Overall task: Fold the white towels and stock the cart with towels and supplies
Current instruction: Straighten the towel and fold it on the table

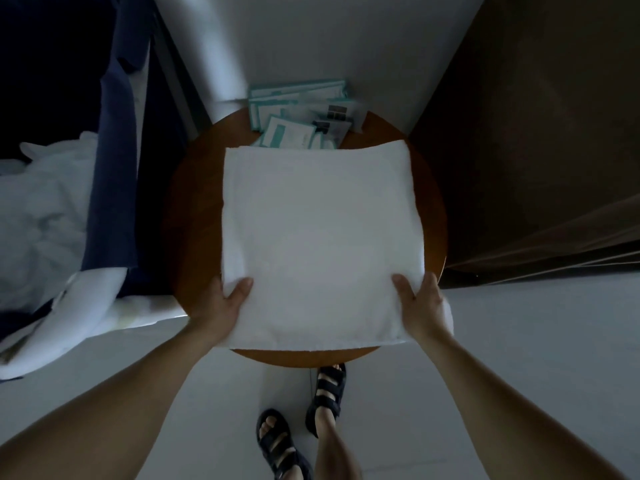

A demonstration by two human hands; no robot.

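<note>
A heap of crumpled white linen [41, 209] lay at the left beside a hanging dark blue fabric [114, 168]. Whether that was part of the cart could not be told, and no stocked shelf was in view.

The round wooden surface [194, 216] carried one white towel [322, 237], spread flat as a neat square that covered most of the top, its near edge hanging a little over the rim. It looked folded at least once, though the layers could not be counted.

Behind it, at the far edge of the surface, sat a loose pile of teal-and-white packets [298, 112], partly tucked under the towel's far edge and not yet moved anywhere.

The left hand [225, 306] and the right hand [420, 306] each pinched a near corner of the towel, thumb on top and fingers hidden underneath.

By my reading the work was early: this towel was mid-fold, probably about to be doubled over, more linen waited, and stocking of towels and supplies had not begun.
</note>
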